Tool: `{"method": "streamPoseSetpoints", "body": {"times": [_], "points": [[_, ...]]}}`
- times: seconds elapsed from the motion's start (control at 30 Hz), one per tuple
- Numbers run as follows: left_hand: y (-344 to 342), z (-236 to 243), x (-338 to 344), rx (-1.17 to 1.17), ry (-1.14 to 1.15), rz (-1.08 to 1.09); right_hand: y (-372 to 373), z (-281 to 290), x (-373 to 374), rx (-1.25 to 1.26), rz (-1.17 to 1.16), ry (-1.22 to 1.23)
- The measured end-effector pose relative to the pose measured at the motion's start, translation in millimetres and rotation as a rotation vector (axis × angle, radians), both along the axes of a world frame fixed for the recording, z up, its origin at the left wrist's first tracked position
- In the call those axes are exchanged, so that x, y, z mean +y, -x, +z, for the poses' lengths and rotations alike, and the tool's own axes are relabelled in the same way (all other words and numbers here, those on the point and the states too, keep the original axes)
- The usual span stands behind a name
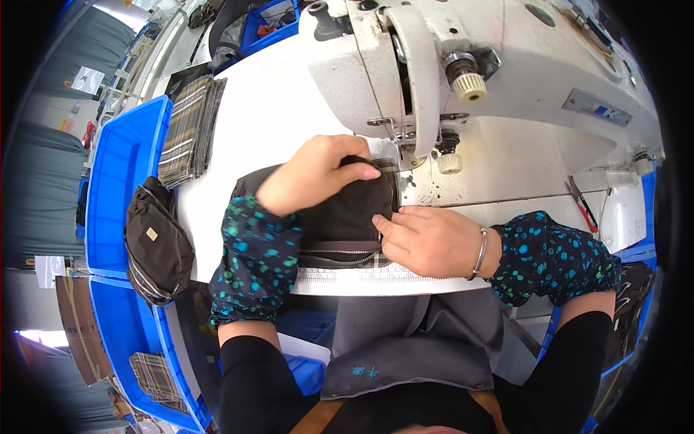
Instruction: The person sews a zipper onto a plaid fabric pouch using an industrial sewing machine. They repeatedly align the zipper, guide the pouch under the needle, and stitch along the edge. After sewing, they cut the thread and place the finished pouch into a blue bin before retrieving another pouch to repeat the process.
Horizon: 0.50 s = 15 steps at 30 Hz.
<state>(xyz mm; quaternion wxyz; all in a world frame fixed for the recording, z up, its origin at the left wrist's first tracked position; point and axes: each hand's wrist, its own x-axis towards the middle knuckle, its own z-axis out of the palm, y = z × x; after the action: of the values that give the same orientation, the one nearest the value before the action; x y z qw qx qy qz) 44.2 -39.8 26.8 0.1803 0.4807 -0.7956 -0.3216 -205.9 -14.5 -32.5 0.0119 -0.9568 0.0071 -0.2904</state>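
Observation:
A dark brown fabric bag piece (332, 210) with a metal zipper (340, 254) along its near side lies on the white sewing table, partly under both hands. At its far edge my left hand (322, 170) pinches the cloth between thumb and fingers. My right hand (430, 242) grips the right edge near the zipper's end, fingertips on the fabric. Plaid lining shows at that edge. Just beyond stands the white sewing machine (520, 65), its needle area (412, 148) close to the far right corner of the cloth.
Left of me, a finished-looking brown pouch (155, 242) rests at the table edge beside blue bins (126, 145). A stack of plaid fabric pieces (189, 130) lies behind it. Red-handled snips (580, 202) lie at the right. A ruler strip (340, 275) runs along the front edge.

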Motion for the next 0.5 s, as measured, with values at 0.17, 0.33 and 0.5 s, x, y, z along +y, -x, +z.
{"method": "streamPoseSetpoints", "body": {"times": [0.17,0.33,0.5], "points": [[31.4,-18.6,9.3,-0.291,0.328,0.181,5.0,5.7,4.3,0.071,-0.019,0.089],[33.5,-11.1,9.2,-0.31,0.267,0.226,5.3,10.3,5.8,0.004,-0.069,0.118],[23.4,-25.5,6.6,-0.081,0.266,0.175,5.0,6.5,3.2,0.016,-0.312,0.212]]}}
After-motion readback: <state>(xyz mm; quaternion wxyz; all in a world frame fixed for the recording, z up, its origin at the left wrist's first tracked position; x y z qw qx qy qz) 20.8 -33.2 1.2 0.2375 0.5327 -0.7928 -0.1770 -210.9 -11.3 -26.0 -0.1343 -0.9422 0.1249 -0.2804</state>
